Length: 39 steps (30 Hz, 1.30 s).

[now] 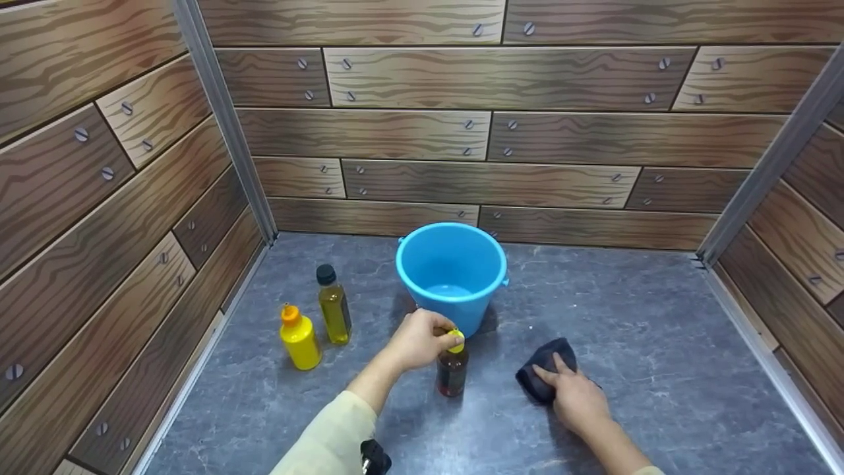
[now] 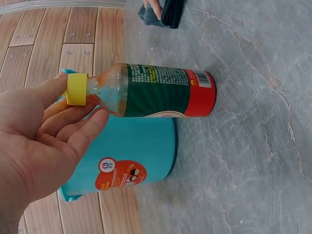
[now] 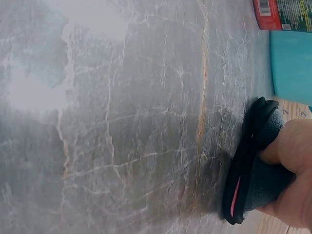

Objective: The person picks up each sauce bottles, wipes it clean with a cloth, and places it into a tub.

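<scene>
My left hand (image 1: 417, 340) pinches the yellow screw cap (image 2: 77, 89) of a bottle between thumb and fingers. Upright in front of the blue bucket (image 1: 453, 305), this bottle (image 1: 452, 377) has clear walls with reddish-brown residue and a green and red label (image 2: 161, 91). To the right, my right hand (image 1: 581, 401) holds a folded dark cloth (image 1: 544, 367) against the grey surface, thumb and forefinger spread over its top. In the right wrist view the cloth (image 3: 265, 183) shows black edging and a pink line; some fingers are hidden.
A yellow squeeze bottle (image 1: 301, 343) with an orange cap and a black-capped bottle (image 1: 336, 313) of yellow-green liquid stand left of the bucket. Wood-patterned walls (image 1: 422, 135) enclose the grey marbled surface (image 1: 633, 316) at the back and both sides.
</scene>
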Each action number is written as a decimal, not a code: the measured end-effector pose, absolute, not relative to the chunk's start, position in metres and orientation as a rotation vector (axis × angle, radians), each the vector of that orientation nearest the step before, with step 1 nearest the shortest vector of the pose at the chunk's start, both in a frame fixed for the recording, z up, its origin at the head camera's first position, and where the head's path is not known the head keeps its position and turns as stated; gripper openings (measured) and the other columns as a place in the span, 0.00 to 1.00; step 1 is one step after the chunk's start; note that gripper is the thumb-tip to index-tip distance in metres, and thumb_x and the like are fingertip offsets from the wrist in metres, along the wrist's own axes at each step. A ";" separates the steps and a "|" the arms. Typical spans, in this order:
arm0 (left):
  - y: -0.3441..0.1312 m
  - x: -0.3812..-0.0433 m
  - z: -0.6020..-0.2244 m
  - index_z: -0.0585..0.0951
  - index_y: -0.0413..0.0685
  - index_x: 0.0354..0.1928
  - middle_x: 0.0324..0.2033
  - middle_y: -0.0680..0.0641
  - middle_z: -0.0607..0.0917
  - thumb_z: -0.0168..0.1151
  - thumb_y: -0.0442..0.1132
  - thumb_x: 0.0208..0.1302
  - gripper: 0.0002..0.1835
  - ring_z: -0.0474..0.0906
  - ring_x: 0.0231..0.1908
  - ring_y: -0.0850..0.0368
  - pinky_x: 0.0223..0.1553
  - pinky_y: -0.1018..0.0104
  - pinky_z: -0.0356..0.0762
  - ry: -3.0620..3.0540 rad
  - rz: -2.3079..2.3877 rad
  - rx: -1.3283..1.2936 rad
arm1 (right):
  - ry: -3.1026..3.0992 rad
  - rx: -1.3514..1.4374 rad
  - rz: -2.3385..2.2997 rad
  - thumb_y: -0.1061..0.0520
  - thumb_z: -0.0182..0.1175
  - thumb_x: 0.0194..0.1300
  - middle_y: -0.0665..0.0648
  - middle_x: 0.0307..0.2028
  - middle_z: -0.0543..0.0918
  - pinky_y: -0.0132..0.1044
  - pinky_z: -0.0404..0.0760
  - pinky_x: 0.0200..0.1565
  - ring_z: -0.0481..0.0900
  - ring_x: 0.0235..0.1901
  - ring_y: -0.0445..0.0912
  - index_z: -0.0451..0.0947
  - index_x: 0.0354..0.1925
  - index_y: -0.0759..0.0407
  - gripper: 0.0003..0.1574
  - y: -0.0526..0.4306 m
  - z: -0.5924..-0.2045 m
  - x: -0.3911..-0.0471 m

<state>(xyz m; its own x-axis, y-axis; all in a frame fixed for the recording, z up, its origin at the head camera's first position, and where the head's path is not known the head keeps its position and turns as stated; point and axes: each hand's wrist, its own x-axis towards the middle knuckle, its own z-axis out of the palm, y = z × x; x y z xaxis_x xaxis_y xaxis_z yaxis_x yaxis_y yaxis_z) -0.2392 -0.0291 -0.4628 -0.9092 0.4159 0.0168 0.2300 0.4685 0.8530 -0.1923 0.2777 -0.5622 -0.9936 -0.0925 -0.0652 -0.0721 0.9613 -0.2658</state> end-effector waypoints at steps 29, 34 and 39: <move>-0.037 -0.274 -0.331 0.88 0.40 0.57 0.53 0.41 0.87 0.64 0.34 0.78 0.12 0.87 0.53 0.47 0.53 0.55 0.86 2.153 1.921 0.439 | 3.033 -0.078 -0.378 0.74 0.57 0.64 0.70 0.75 0.68 0.73 0.77 0.55 0.68 0.66 0.80 0.82 0.68 0.48 0.39 0.274 -0.565 -0.195; -0.038 -0.288 -0.311 0.89 0.43 0.56 0.53 0.44 0.88 0.63 0.36 0.79 0.12 0.84 0.56 0.49 0.53 0.55 0.86 2.228 1.952 0.447 | 3.006 -0.070 -0.372 0.73 0.58 0.65 0.71 0.75 0.68 0.73 0.77 0.54 0.68 0.66 0.81 0.82 0.69 0.48 0.38 0.274 -0.565 -0.198; -0.035 -0.303 -0.305 0.88 0.40 0.57 0.53 0.42 0.87 0.62 0.35 0.79 0.13 0.84 0.56 0.48 0.54 0.56 0.86 2.296 1.999 0.453 | 2.986 -0.059 -0.380 0.72 0.57 0.67 0.71 0.75 0.67 0.72 0.78 0.53 0.69 0.65 0.81 0.82 0.69 0.47 0.37 0.275 -0.565 -0.199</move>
